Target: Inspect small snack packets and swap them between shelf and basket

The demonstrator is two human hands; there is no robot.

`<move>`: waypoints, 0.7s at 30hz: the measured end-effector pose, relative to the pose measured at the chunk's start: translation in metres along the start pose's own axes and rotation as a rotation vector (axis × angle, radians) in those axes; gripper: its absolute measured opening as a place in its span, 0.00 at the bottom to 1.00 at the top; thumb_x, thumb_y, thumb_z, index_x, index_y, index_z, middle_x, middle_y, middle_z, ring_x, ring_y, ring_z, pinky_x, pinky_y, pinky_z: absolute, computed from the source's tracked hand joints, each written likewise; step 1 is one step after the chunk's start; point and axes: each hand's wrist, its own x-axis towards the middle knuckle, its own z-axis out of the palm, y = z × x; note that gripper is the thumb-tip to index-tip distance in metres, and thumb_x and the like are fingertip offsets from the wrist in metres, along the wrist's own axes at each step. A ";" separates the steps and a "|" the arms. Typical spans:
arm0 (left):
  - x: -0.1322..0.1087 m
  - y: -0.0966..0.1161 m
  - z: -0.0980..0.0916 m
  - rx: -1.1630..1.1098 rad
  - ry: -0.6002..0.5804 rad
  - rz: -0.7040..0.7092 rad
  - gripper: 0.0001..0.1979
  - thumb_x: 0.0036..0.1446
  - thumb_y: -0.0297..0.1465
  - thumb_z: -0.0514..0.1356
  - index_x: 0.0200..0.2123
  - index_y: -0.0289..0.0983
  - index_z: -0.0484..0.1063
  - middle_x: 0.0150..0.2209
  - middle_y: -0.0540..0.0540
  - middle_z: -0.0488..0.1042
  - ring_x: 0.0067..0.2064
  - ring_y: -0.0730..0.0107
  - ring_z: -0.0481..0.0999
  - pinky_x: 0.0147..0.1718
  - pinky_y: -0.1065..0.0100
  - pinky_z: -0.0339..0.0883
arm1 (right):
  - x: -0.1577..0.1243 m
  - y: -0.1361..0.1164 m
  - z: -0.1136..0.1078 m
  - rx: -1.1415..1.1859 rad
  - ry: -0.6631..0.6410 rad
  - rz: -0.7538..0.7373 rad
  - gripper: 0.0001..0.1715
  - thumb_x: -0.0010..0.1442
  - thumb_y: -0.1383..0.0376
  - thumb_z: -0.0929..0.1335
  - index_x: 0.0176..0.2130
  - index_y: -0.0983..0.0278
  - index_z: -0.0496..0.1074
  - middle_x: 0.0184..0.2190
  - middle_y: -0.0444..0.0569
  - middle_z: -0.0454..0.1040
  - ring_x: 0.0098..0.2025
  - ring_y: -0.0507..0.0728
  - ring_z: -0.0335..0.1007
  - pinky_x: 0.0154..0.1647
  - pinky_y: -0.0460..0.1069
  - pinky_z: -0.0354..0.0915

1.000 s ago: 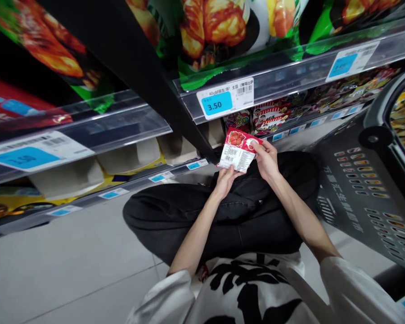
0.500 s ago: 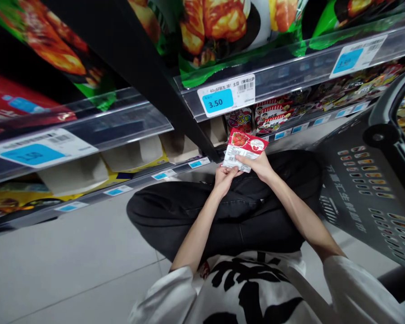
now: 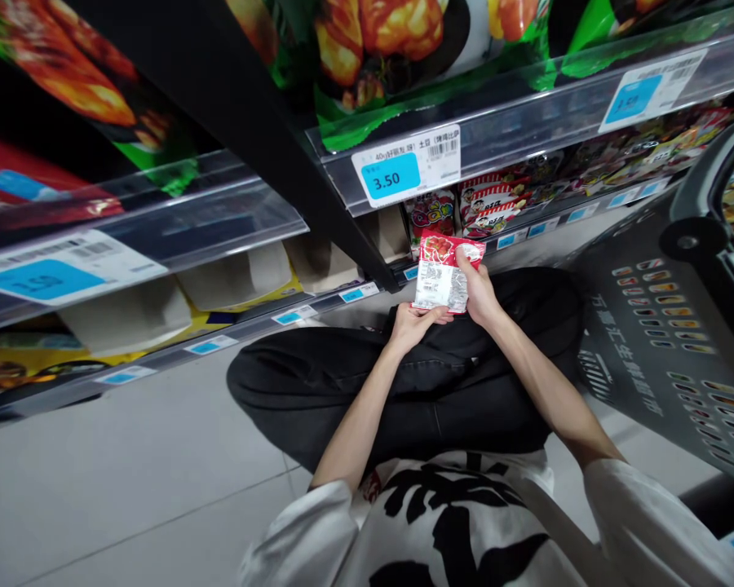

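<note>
Between my two hands is a small red and white candy packet [image 3: 439, 281], with strawberries pictured on its red top band and a printed white panel below. My left hand [image 3: 411, 326] pinches its bottom edge, thumb and fingertips on the packet. On the packet's right side, my right hand [image 3: 478, 292] grips it, the thumb lying across the front near the red band and the other fingers hidden behind. The packet is held above my crossed legs [image 3: 342, 383], in front of the lowest shelf.
A grey shopping basket [image 3: 642, 350] stands close on my right. Ahead are shelves with a price label [image 3: 407, 167], large green-edged snack bags [image 3: 379, 73] above and small candy packets [image 3: 493, 204] below. A black shelf post [image 3: 318, 187] slants down on the left. Pale floor tiles [image 3: 159, 456] lie at left.
My right thumb has moved up and right across the packet, uncovering more of the white panel. The packet has turned to a more upright angle. Both hands still hold it.
</note>
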 end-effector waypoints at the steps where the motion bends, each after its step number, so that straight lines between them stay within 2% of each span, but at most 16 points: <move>1: -0.001 0.000 0.000 0.013 -0.008 0.007 0.24 0.51 0.47 0.72 0.33 0.27 0.83 0.33 0.34 0.83 0.34 0.51 0.85 0.42 0.53 0.82 | 0.000 -0.001 0.000 -0.005 0.004 0.007 0.32 0.50 0.39 0.75 0.39 0.63 0.77 0.35 0.51 0.83 0.44 0.65 0.82 0.46 0.55 0.76; 8: -0.002 0.004 0.000 0.024 -0.023 0.006 0.26 0.50 0.47 0.72 0.35 0.26 0.83 0.33 0.33 0.83 0.32 0.51 0.85 0.39 0.55 0.83 | 0.001 0.000 0.000 0.020 0.002 0.027 0.36 0.48 0.38 0.75 0.41 0.63 0.77 0.33 0.50 0.83 0.43 0.65 0.82 0.45 0.57 0.76; 14: -0.003 0.009 0.003 0.018 -0.007 -0.002 0.26 0.48 0.47 0.73 0.35 0.27 0.82 0.32 0.34 0.83 0.33 0.50 0.85 0.38 0.55 0.82 | 0.002 0.001 -0.001 -0.004 -0.003 0.018 0.34 0.49 0.37 0.75 0.41 0.62 0.76 0.33 0.50 0.83 0.43 0.65 0.82 0.45 0.57 0.76; 21: -0.001 0.004 0.003 0.020 -0.007 0.000 0.25 0.48 0.48 0.73 0.35 0.28 0.83 0.32 0.35 0.83 0.33 0.52 0.85 0.39 0.56 0.82 | 0.003 0.003 -0.002 -0.015 0.017 0.014 0.33 0.48 0.38 0.75 0.38 0.61 0.75 0.32 0.49 0.82 0.43 0.65 0.81 0.45 0.58 0.76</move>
